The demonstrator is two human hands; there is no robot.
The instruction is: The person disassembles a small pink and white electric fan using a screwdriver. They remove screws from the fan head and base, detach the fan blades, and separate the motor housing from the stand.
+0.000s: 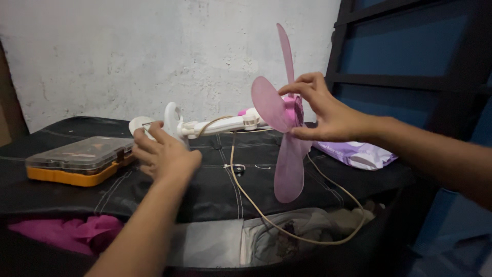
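A small white and pink fan lies tipped over above a black cloth-covered surface (215, 179). My left hand (161, 154) grips its round white base (141, 124) and stand at the left. The white arm (225, 124) runs right to the pink hub (294, 113). My right hand (320, 110) pinches the hub at the centre of the translucent pink blades (288, 169), thumb and fingers around it. A beige cord (256, 205) hangs from the fan and loops down over the front edge.
An orange tool case (77, 161) with a clear lid sits at the left on the black surface. A purple and white plastic packet (359, 154) lies at the right. Pink and grey clothes (77, 231) fill the space below. A white wall and dark blue frame stand behind.
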